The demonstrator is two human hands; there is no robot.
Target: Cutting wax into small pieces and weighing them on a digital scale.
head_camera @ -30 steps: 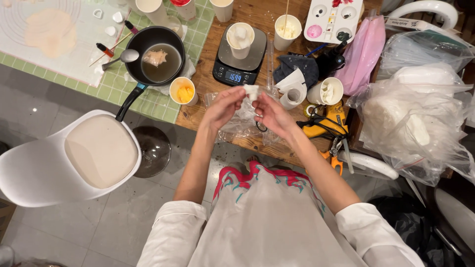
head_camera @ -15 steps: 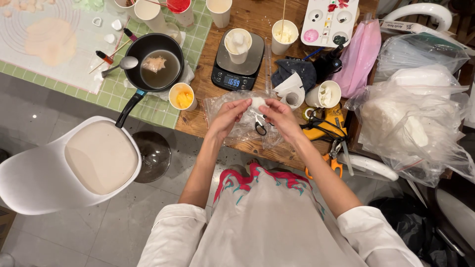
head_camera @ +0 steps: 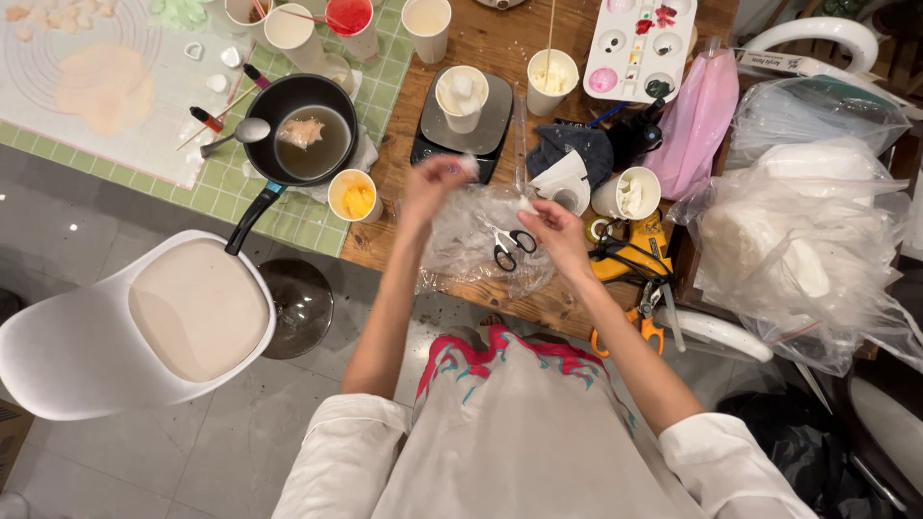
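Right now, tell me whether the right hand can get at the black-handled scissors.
Probably yes. The right hand hovers just right of the scissors, which lie on the clear plastic sheet with nothing over them. But its fingers pinch a small white piece, so it isn't free to grasp.

Wooden surface [head_camera: 481, 43] up top, crowded. A black kitchen scale [head_camera: 460, 135] sits centre with a paper cup [head_camera: 461, 96] on it. Just right, another cup [head_camera: 552, 81] with a stick in it, then a white paint palette [head_camera: 642, 48]. Near the front edge, clear plastic wrap [head_camera: 471, 252] with black scissors [head_camera: 508, 246] on it. Left, a green tiled section [head_camera: 216, 183] carries a black pan [head_camera: 306, 130] and a white mat [head_camera: 96, 86].
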